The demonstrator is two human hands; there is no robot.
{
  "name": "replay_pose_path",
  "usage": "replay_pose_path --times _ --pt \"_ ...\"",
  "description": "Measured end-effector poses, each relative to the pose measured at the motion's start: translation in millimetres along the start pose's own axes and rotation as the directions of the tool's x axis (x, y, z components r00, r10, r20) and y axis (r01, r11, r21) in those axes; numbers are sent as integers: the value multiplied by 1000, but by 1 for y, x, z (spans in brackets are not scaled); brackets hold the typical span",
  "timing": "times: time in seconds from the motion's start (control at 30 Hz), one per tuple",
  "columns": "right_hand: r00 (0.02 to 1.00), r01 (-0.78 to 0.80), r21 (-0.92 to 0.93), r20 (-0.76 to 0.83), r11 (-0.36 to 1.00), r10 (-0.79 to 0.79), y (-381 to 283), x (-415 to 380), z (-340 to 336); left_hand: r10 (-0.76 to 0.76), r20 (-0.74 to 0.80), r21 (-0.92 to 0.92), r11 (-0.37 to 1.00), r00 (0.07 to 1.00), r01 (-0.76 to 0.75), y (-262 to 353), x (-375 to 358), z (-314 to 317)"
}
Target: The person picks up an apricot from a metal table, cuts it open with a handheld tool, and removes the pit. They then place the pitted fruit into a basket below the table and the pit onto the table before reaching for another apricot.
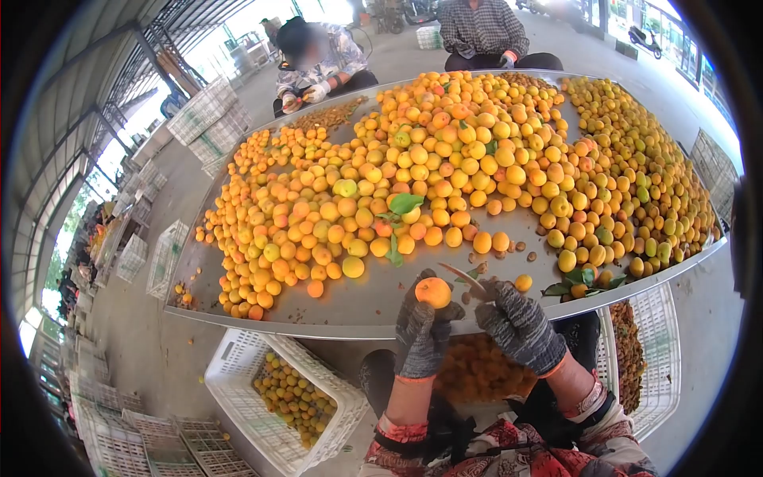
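Note:
My left hand [424,330], in a dark grey knit glove, holds one orange apricot [433,292] up at its fingertips, over the near edge of the metal table [350,324]. To the right, my right hand [520,326], gloved alike, is closed around a small knife [462,276] whose thin blade points up and left toward the apricot, not touching it. Beyond both hands lies a big heap of apricots [445,151]. Green leaves [405,203] rest among the fruit, and a single apricot [523,282] sits just past my right hand.
A white crate with fruit [238,354] stands below the table at left; another white crate [660,358] stands at right. Brown pieces [485,370] lie below my hands. Two people [318,60] [483,32] sit across the table. Stacked crates [208,119] stand at far left.

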State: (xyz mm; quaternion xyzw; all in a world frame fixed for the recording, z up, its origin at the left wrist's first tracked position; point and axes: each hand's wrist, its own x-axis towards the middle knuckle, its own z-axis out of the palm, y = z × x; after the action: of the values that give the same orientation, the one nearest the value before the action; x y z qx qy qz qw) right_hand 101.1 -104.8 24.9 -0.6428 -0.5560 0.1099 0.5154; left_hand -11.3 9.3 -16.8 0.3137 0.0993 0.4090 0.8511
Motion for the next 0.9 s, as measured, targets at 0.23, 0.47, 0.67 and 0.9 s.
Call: replay_pose_path --times 0.23,0.47,0.67,0.9 --pt "999 24 -63 -39 998 -26 -5 -12 15 15 36 -55 998 999 -13 2 0 -2" --pt "997 53 -66 -51 996 -56 -6 -14 17 78 82 55 995 994 -83 5 -3 -3" --pt "997 67 -83 -22 994 -69 -9 -13 16 -3 141 2 1000 990 3 10 -3 -10" --pt "998 55 -116 0 992 -56 -24 -10 17 -69 121 13 998 990 68 11 -8 -15"
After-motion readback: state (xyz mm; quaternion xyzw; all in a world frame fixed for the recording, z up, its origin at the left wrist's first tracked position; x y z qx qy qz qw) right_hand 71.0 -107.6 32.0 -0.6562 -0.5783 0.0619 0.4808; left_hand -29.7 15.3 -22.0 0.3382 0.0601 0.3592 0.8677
